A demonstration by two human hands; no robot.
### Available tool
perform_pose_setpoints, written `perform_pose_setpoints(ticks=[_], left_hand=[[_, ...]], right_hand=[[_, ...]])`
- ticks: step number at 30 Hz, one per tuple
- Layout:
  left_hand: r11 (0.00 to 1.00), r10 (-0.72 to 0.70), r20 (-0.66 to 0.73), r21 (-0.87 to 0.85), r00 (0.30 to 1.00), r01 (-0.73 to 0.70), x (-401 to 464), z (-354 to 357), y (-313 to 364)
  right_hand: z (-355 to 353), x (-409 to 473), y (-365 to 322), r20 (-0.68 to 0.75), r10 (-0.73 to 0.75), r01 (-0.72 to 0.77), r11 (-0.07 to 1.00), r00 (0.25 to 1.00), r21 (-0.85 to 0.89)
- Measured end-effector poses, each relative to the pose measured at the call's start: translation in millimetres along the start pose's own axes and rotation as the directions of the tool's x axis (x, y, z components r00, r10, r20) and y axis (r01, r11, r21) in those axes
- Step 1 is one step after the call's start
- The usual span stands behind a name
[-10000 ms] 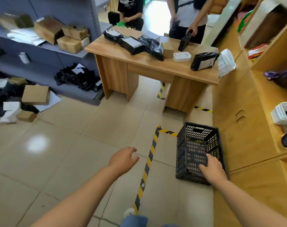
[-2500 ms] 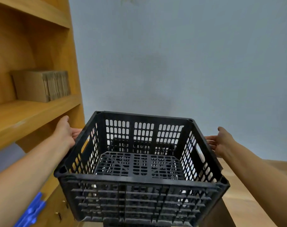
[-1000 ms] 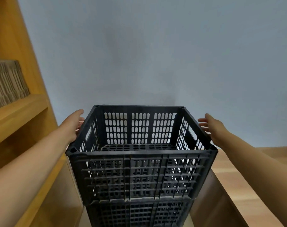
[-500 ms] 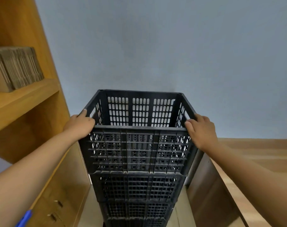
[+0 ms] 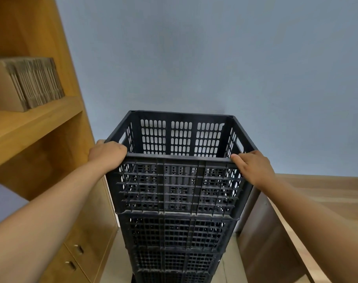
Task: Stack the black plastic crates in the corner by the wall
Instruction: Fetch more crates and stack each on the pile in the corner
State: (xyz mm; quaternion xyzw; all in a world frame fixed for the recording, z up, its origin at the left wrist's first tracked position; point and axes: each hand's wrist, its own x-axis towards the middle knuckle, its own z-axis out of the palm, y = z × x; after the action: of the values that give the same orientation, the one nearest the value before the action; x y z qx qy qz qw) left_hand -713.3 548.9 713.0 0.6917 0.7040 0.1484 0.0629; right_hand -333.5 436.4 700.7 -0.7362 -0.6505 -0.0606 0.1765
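A black perforated plastic crate (image 5: 178, 186) sits on top of a stack of black crates (image 5: 176, 242) that stands against the blue-grey wall, in the gap between a wooden shelf unit and a wooden counter. My left hand (image 5: 107, 154) grips the top crate's near left corner at the rim. My right hand (image 5: 253, 167) lies over the near right corner, fingers curled on the rim. The top crate is upright and holds nothing. The bottom of the stack is cut off by the frame edge.
A wooden shelf unit (image 5: 41, 123) with a row of flattened cardboard boxes (image 5: 31, 82) stands close on the left, with cabinet doors (image 5: 78, 250) below. A wooden counter (image 5: 321, 201) runs along the right. The blue-grey wall (image 5: 215, 58) is directly behind the stack.
The crate went from the floor to the top of the stack by the wall. My hands moved from its side handles to its near corners, where they have stayed for the last half second.
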Motion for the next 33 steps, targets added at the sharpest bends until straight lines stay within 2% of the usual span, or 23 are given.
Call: perform_pose_setpoints(ticks=[4, 8, 13, 15, 17, 22, 26, 29, 31, 33], left_hand=[[0.998, -0.017, -0.018, -0.059, 1.0, 0.016, 0.5, 0.6, -2.8], [0.993, 0.091, -0.039, 0.078, 0.995, -0.088, -1.6, 3.6, -1.7], [0.964, 0.265, -0.099, 0.058, 0.959, -0.26, -14.7, 1.3, -7.0], [0.949, 0.317, -0.075, 0.026, 0.946, -0.316, -18.9, -3.8, -9.9], [0.934, 0.352, -0.03, 0.072, 0.935, -0.349, -21.3, -7.1, -11.5], [0.916, 0.36, -0.015, 0.195, 0.933, -0.35, -21.2, -8.5, -12.8], [0.919, 0.343, 0.027, 0.198, 0.939, -0.341, -19.3, -9.5, -13.4], [0.935, 0.302, 0.01, 0.194, 0.953, -0.298, -21.9, -5.8, -7.6], [0.925, 0.333, 0.008, 0.191, 0.943, -0.328, -26.6, -3.4, 4.1], [0.902, 0.398, 0.037, 0.167, 0.916, -0.399, -33.7, -0.8, 22.0]], right_hand=[[-0.1, -2.9, 0.3, 0.011, 0.027, -0.027, 0.999, 1.0, 0.027], [0.1, 2.0, 4.8, 0.014, 0.011, -0.012, 0.998, 1.0, 0.054], [-0.2, 6.6, 11.2, -0.011, -0.057, 0.057, 0.998, 0.998, 0.017], [0.9, 6.7, 11.6, -0.028, -0.075, 0.075, 0.997, 0.997, 0.01], [2.8, 6.7, 12.9, -0.046, -0.077, 0.078, 0.997, 0.996, 0.003], [3.3, 2.9, 10.2, -0.038, -0.058, 0.058, 0.998, 0.998, 0.005], [-2.3, -1.0, 5.5, -0.03, -0.046, 0.044, 0.997, 0.998, -0.064], [-7.5, -2.7, -3.2, 0.062, 0.022, -0.007, 0.971, 0.998, -0.24], [-9.8, -1.8, -17.8, 0.072, 0.066, -0.042, 0.958, 0.995, -0.285], [-8.2, 0.3, -40.4, 0.076, 0.007, 0.015, 0.96, 0.997, -0.279]])
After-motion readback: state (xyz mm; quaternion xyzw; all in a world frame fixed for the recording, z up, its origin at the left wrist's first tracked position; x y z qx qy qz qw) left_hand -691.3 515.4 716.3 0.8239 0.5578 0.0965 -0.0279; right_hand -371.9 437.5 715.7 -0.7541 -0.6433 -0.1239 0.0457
